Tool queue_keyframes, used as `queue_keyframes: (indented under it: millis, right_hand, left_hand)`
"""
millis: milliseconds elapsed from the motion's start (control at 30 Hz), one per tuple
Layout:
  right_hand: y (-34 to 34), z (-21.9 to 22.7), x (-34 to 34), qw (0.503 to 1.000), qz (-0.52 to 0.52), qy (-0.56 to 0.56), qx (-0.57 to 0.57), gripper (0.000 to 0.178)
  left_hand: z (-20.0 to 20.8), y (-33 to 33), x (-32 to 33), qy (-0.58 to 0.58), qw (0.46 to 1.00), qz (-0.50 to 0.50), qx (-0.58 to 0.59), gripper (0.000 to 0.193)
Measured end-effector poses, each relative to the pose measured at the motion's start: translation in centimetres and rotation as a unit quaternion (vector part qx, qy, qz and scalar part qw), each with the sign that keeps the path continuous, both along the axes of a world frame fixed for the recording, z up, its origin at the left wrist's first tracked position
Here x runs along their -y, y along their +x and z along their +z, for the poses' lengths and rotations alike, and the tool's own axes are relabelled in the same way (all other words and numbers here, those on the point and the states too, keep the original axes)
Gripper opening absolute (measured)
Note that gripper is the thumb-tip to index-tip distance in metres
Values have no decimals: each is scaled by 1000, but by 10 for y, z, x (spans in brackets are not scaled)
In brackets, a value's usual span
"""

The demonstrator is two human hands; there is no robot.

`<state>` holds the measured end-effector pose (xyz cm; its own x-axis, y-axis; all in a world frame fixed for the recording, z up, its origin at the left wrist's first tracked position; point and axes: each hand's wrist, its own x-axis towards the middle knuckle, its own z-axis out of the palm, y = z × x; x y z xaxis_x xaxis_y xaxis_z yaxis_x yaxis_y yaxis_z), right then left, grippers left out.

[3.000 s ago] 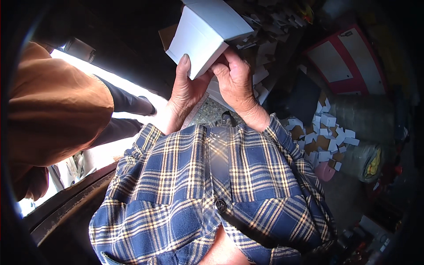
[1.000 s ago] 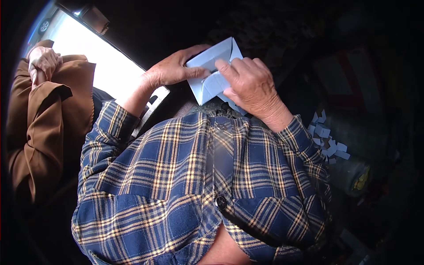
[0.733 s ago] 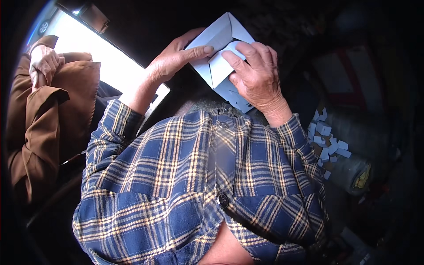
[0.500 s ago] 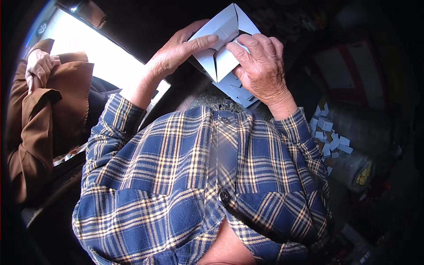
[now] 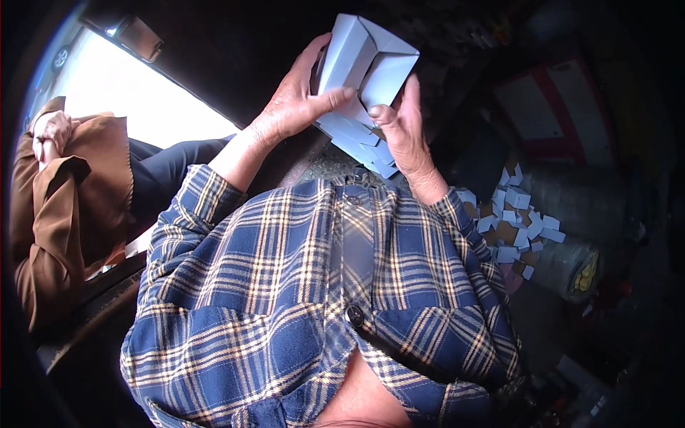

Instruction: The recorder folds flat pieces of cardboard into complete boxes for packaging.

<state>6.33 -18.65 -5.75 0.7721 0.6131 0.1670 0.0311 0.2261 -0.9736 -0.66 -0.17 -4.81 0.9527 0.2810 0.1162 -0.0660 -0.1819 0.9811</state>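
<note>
A white folded cardboard box (image 5: 389,75) is held up in front of my chest, its inside partly showing between raised walls. My left hand (image 5: 296,103) grips its left side, the thumb laid over the near edge and the fingers behind. On the right, my right hand (image 5: 405,128) holds the near right corner between thumb and fingers; some of its fingers are hidden behind the box. Just below the box lie several flat white card pieces (image 5: 364,146), overlapping one another, close to my lap.
Several small white folded card pieces (image 5: 517,207) lie in a heap at the right, beside a clear plastic-wrapped bundle (image 5: 585,271). A red and white panel (image 5: 556,107) stands behind. At the left sits another person in a brown coat (image 5: 93,157), hands folded, near a bright opening (image 5: 143,78).
The box's flaps have opened out, and its inside now shows. My right hand has moved from on top of the flaps down to the near right corner.
</note>
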Motion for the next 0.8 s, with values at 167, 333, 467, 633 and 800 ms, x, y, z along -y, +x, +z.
queue_keyframes:
  millis: [167,333,467,633,800]
  right_hand:
    - [2,-24,2,994,-29,-100,44,87]
    - [0,-48,9,968,-123,-184,118,89]
    - [-3,-53,12,993,10,-114,24,86]
    - [-15,-50,23,985,54,-112,-119,76]
    - [-18,-71,45,967,-35,-106,-229,68]
  left_hand:
    - [-7,-12,3,338,940,52,16,84]
    - [-21,-28,3,599,795,43,86,85]
    - [-33,-34,2,596,793,0,124,84]
    - [-40,-40,3,568,806,-102,134,82]
    - [-40,-33,22,509,841,-115,142,76]
